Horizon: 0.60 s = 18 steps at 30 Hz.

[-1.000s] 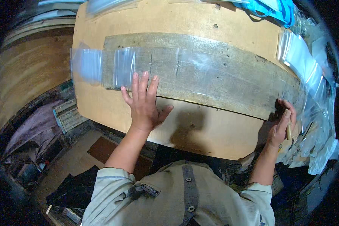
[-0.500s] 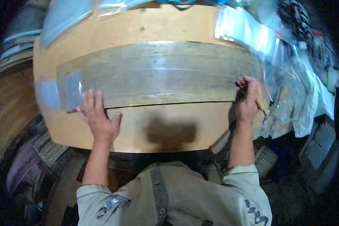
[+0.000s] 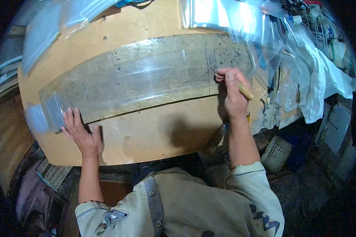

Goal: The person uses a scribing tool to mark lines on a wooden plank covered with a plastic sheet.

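A long worn grey-brown board (image 3: pixel 146 73), marked with dark lines and dots, lies on the light wooden table. Clear plastic film (image 3: pixel 53 112) stretches over it and past its left end. My left hand (image 3: pixel 83 134) lies flat with fingers stretched, pressing on the film near the board's lower left corner. Toward the right end, my right hand (image 3: pixel 235 93) is closed around a wooden-handled tool (image 3: pixel 246 92). Its thin dark tip points at the film beside a drawn line; whether it touches is too small to tell.
Stacked clear plastic sheets (image 3: pixel 43 39) lie at the far left. Shiny plastic sheets (image 3: pixel 209 15) cover the far right, next to a crumpled white plastic bag (image 3: pixel 318 79). Below the table's right side stands a pale bucket-like container (image 3: pixel 276 154). The table's front edge (image 3: pixel 146 161) is close to my body.
The whole view has shifted and tilted, so board and table appear farther left. My right hand has come leftward and inward over the board with the tool. My left hand stays on the film.
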Motion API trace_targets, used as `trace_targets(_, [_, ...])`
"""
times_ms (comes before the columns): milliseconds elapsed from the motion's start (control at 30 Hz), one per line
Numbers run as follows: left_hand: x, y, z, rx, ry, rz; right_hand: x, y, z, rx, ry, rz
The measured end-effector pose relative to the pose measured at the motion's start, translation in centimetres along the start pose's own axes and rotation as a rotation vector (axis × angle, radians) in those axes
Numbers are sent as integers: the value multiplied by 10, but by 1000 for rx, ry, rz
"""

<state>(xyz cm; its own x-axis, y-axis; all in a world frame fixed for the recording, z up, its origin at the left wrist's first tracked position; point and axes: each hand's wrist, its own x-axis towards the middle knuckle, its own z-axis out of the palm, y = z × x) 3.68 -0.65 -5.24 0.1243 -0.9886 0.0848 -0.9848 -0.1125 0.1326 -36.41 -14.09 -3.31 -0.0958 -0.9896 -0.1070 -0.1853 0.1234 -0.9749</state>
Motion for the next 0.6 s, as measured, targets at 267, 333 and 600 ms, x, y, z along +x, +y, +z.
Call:
trace_targets(267, [0, -1, 2, -11, 26, 23, 2, 8, -3, -136, -53, -62])
trace_targets(333, [0, -1, 2, -1, 19, 15, 2, 6, -2, -91, -41, -32])
trace_targets(600, [0, -3, 2, 11, 15, 18, 4, 2, 2, -112, -38, -35])
